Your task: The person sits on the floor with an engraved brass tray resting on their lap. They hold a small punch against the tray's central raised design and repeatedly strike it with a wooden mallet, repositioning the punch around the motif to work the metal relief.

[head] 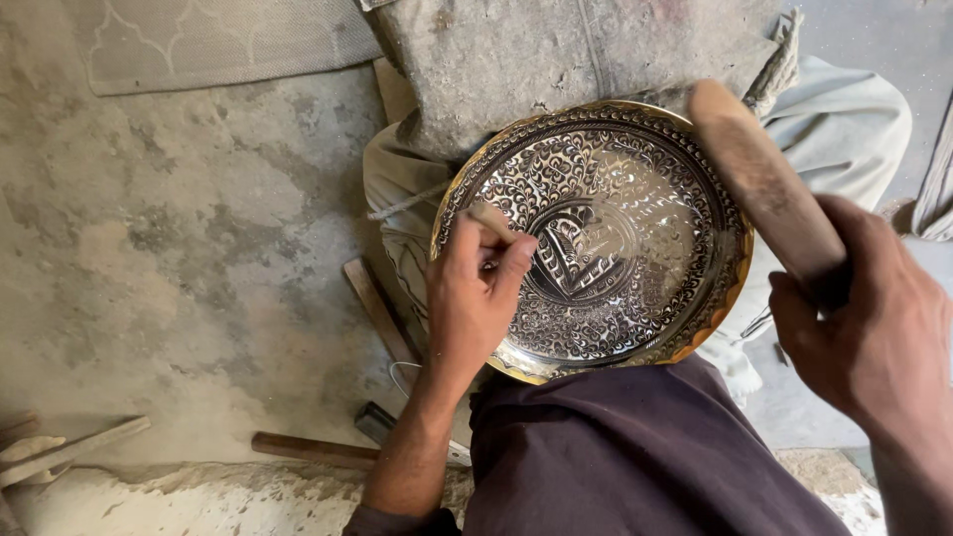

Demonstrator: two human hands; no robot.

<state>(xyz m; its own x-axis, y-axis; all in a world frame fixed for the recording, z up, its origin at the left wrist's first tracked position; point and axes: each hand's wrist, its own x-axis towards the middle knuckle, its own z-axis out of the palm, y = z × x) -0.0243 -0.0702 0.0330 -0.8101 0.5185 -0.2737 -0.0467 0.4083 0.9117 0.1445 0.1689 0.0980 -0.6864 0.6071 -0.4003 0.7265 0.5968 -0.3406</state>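
Your left hand rests on the lower left part of the engraved metal plate, its fingers and thumb pinched together around a small chisel whose blunt end pokes up above the fingertips and whose tip meets the plate near the central motif. Your right hand is closed in a fist around the handle of a wooden mallet, which is raised above the plate's right rim, clear of the chisel, and angled up and to the left. The plate itself lies tilted across your lap, its upper edge leaning against a grey padded cushion, its lower edge touching the dark cloth over your thigh. On the concrete floor to your left lie a hammer and a wooden stick, well apart from both hands.
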